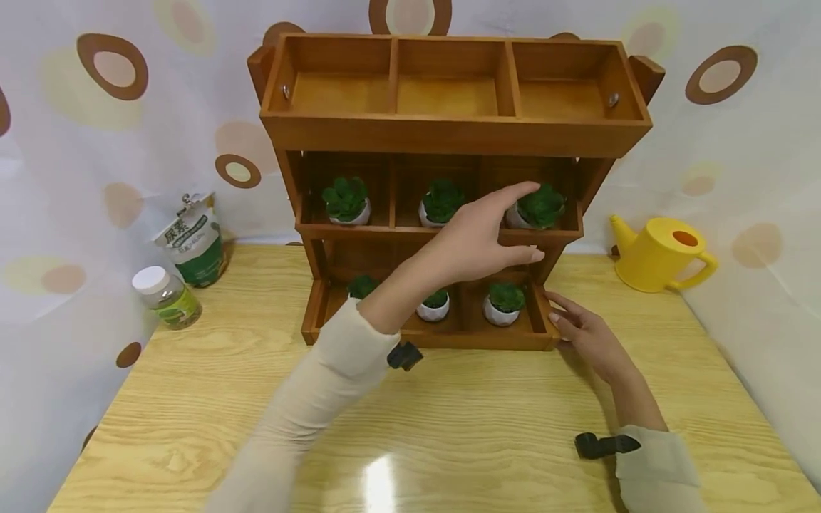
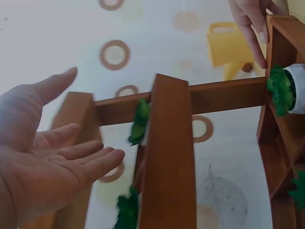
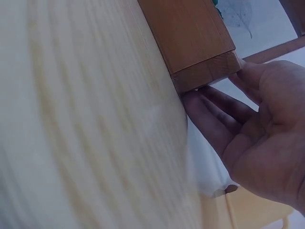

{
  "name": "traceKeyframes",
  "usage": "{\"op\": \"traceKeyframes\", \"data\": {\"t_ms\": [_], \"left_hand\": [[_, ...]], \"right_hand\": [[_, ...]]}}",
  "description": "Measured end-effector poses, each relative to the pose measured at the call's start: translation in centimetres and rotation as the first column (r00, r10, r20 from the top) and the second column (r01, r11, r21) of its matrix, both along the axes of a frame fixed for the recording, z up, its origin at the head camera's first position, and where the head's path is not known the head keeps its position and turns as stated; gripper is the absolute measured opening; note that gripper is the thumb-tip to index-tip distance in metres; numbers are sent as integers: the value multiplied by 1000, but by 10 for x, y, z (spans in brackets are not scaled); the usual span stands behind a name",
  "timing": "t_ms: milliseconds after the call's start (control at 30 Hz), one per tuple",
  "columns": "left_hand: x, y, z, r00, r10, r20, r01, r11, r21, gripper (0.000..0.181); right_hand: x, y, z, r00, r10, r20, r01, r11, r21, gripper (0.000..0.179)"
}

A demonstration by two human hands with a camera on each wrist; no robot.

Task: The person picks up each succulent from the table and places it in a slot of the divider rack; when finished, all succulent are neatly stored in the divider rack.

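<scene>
A three-tier wooden plant stand (image 1: 449, 135) stands against the backdrop. Small green succulents in white pots sit in its middle and bottom tiers. My left hand (image 1: 484, 239) reaches across the front, thumb and fingers spread and nothing between them. Its fingertips overlap the right-hand succulent (image 1: 541, 206) of the middle tier in the head view; the left wrist view shows the palm (image 2: 52, 162) beside the stand. My right hand (image 1: 590, 338) grips the bottom tier's right end by its front corner. In the right wrist view its fingers (image 3: 209, 112) lie low against the wood near the tabletop.
A yellow watering can (image 1: 654, 256) stands at the right rear of the wooden table (image 1: 462, 413). On the left are a white-capped jar (image 1: 169, 303) and a clipped green-and-white bag (image 1: 195, 246). The stand's top tier (image 1: 449, 92) has three compartments.
</scene>
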State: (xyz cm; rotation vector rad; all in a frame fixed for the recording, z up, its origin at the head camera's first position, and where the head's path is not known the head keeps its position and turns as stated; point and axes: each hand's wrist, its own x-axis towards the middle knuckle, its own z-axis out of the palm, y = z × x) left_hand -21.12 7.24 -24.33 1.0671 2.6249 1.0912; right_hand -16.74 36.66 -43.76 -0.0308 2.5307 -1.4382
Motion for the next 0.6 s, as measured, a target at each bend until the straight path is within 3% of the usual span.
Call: {"op": "traceKeyframes", "data": {"t_ms": [200,300,367,467,533,600], "left_hand": [[33,-54,-14,997,23,-70,-15,993,120,80],[43,-81,-28,983,67,-169,-37,984,174,80],[47,-99,-39,959,94,-267,-42,980,196,81],[49,-127,-55,904,139,-405,-63,979,195,85],[48,-146,-65,860,185,-475,-117,979,169,91],[45,-165,-74,822,244,-515,-211,970,122,99]], "right_hand": [[4,6,7,998,42,-49,-35,992,121,57],[9,8,11,997,48,-64,-35,980,196,58],[12,8,14,997,53,-63,-37,971,234,59],[17,10,20,996,58,-71,-32,943,331,62],[20,12,25,994,56,-92,-17,924,383,62],[22,17,30,987,48,-152,25,896,444,62]]}}
